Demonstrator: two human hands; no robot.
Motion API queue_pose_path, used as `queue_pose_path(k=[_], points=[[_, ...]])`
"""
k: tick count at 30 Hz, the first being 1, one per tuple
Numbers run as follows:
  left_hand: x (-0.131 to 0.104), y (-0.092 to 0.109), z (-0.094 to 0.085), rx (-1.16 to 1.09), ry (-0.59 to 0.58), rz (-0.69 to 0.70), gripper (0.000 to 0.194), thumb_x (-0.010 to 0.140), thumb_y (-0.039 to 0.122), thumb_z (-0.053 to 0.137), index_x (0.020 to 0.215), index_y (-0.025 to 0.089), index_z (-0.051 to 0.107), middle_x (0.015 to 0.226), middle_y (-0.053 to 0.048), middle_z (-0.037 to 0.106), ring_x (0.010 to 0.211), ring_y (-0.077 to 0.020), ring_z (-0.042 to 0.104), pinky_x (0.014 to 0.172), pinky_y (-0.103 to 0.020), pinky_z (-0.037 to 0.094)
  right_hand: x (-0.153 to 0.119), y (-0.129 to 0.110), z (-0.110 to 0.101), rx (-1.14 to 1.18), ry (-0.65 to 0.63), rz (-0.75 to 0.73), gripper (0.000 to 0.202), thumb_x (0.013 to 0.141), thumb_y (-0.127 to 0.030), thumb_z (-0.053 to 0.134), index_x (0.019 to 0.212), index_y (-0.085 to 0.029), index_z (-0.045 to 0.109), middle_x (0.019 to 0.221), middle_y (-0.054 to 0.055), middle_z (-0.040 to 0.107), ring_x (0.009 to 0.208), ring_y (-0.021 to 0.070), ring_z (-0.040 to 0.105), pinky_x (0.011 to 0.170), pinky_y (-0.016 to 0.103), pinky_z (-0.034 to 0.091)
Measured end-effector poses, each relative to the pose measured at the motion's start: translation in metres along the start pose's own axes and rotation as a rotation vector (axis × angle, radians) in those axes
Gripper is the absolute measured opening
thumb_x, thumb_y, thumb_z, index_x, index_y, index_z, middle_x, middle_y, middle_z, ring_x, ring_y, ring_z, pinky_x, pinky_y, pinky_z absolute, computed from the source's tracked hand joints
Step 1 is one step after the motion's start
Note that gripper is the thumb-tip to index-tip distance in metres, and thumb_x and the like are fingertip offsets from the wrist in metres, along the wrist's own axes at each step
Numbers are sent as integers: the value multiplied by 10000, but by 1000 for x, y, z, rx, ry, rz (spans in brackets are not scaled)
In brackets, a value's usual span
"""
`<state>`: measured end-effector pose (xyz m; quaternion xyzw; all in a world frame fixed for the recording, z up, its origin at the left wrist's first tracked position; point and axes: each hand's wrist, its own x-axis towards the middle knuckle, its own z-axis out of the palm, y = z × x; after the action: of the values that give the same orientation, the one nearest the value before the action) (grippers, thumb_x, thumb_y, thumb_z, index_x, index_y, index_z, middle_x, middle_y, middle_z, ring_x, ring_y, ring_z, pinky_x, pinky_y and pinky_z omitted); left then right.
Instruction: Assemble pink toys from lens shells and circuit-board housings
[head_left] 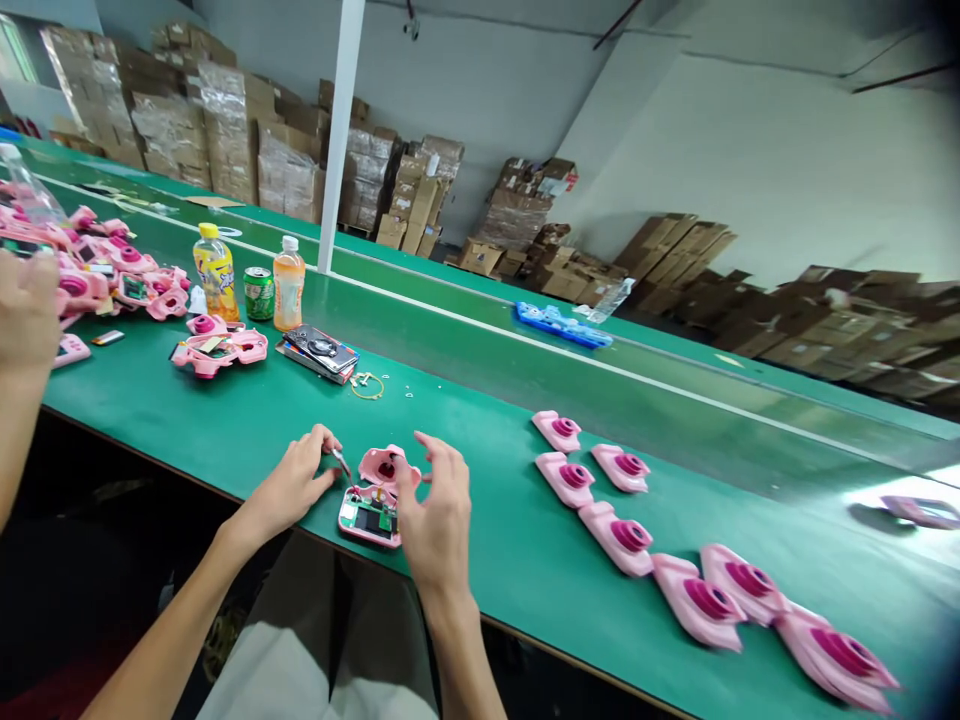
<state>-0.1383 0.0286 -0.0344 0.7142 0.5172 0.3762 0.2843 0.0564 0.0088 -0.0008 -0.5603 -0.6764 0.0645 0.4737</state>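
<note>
An opened pink toy camera (pixel 369 515) lies at the table's near edge, its green circuit board and dark screen facing up. Its pink front shell (pixel 379 465) is folded back behind it, apparently joined by wires. My left hand (pixel 296 478) pinches a small flat silver battery (pixel 342 463) just above the camera's left side. On the right, my right hand (pixel 439 495) curves around the camera's edge, thumb against the pink shell and index finger raised. Its other fingers are partly hidden.
Several pink camera shells (pixel 619 537) lie to the right. At left are a heap of pink parts (pixel 124 265), another opened camera (pixel 217 347), two bottles (pixel 289 285), a green can (pixel 259 293) and a boxed item (pixel 319 350). A co-worker's hand (pixel 26 310) reaches in.
</note>
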Motion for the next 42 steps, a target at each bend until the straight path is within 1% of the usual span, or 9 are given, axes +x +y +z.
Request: queue_pose_path(k=[3,7,15,19,25,28,31,35,42], points=[[-2,4,8,-114,47,-9,55,936,230,402,940,246,454,915,-25,647,870,-209,634,818,-326,468,8,-21,17,-110,-251,-277,212,990,-177,506,1116,-212,672,1075,101,703,1030,241,624,874,366,514],[-4,8,14,-155,111,-46,36,921,281,460,917,246,459,847,-10,649,806,-207,647,748,-302,471,13,-24,39,-222,-475,-255,246,976,-82,448,1008,-196,664,889,57,725,831,206,660,741,306,486],[-11,28,37,-441,150,-87,475,929,260,428,1387,163,511,1229,-97,707,1075,-204,681,980,-319,507,13,-19,44,-22,-165,-93,264,976,-204,480,1198,-160,615,1128,116,702,900,205,689,794,330,530],[-12,33,41,-489,223,-104,403,958,307,452,1305,169,602,1245,-95,703,1119,-216,664,1007,-319,492,12,-18,39,112,-182,-41,188,996,-261,485,1021,-201,661,938,53,729,824,182,688,770,302,535],[-15,34,40,-506,215,-71,376,1015,354,422,1317,195,579,1246,-93,685,1121,-222,642,973,-317,492,21,-13,46,92,-126,-13,228,986,-312,486,1034,-177,663,915,75,723,793,197,674,747,326,540],[-16,33,40,-486,208,-72,308,1003,378,482,1193,184,629,1088,-76,695,996,-216,638,876,-300,498,27,-11,41,81,-95,-56,265,998,-357,474,1036,-173,661,897,72,715,768,193,662,729,325,537],[-15,34,40,-451,229,-85,275,1014,394,479,1034,190,662,936,-39,654,873,-193,608,804,-283,476,28,-10,27,139,-192,-123,238,1007,-347,491,1068,-188,657,918,61,711,758,170,658,681,284,532],[-15,37,40,-451,250,-79,294,1028,402,458,1040,206,676,957,-37,628,867,-185,598,774,-272,469,24,-10,13,50,-386,-256,184,999,-230,494,930,-211,663,905,44,698,767,167,652,708,281,519],[-15,32,43,-489,254,-125,283,1006,405,507,1023,188,688,934,-34,583,781,-157,595,642,-245,462,23,-13,19,-171,-382,-332,174,1007,-143,464,929,-192,611,916,44,654,815,187,635,731,293,488]])
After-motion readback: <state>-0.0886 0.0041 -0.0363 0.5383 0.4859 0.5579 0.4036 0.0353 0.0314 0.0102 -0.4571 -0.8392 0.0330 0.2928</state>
